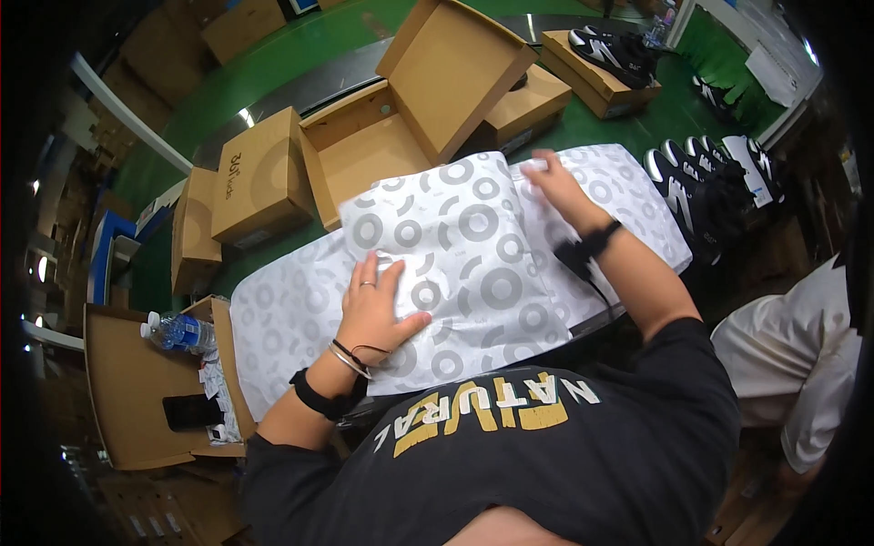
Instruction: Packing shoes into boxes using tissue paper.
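White wrapping paper printed with grey rings and arcs lies in front of me, its middle piece on top of wider paper spreading to both sides. My left hand rests open on the near left part of the middle piece, fingers spread. At its far right edge is my right hand, fingers loosely stretched and a little apart, over the paper on the right. I cannot tell whether anything lies under the paper. Just beyond it stands an open brown shoe box with its lid raised.
Closed brown boxes stand at the far left. Black-and-white shoes line the right, with another shoe on a box behind. An open carton at left holds a water bottle and a phone. A person's white sleeve is at right.
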The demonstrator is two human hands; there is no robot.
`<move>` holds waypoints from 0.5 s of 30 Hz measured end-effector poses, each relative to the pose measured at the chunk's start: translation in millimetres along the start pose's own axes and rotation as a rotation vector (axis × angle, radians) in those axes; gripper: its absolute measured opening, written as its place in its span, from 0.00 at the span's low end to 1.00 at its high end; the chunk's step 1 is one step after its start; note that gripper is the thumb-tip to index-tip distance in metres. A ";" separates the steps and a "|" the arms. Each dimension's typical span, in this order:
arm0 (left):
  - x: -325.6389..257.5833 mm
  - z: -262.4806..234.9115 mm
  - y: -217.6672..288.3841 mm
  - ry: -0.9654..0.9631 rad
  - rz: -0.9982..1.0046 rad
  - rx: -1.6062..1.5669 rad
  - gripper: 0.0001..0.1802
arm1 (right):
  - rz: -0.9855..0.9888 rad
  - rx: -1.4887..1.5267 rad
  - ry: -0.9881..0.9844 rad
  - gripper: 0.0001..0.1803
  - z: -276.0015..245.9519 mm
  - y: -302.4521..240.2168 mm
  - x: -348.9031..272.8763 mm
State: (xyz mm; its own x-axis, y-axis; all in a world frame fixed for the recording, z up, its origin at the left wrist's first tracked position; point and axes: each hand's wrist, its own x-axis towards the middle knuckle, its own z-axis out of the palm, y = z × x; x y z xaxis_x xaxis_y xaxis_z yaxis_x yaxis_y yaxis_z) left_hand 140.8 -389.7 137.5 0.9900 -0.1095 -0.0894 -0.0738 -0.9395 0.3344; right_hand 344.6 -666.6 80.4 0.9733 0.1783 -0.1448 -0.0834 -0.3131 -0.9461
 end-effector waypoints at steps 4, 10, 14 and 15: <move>-4.3 47.9 -15.2 0.113 -0.088 -1.213 0.47 | -0.045 0.033 -0.714 0.50 6.6 11.5 -96.1; -0.1 11.6 -39.7 0.347 -0.001 -1.401 0.44 | -0.139 0.308 -0.594 0.45 52.5 -72.6 -108.3; 62.1 -69.3 -67.8 0.335 0.025 -1.609 0.36 | -0.172 0.510 -0.620 0.40 94.5 -118.9 -26.4; 82.4 -80.4 -80.2 0.354 0.028 -1.629 0.35 | -0.171 0.451 -0.625 0.34 103.2 -122.0 8.1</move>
State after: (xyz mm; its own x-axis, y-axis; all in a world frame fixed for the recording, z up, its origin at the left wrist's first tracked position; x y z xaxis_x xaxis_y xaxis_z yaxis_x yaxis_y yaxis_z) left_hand 238.0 -297.3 178.7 0.9839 0.1682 0.0599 -0.1216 0.3854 0.9147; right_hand 340.6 -530.7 164.7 0.6907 0.7232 0.0039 -0.1526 0.1510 -0.9767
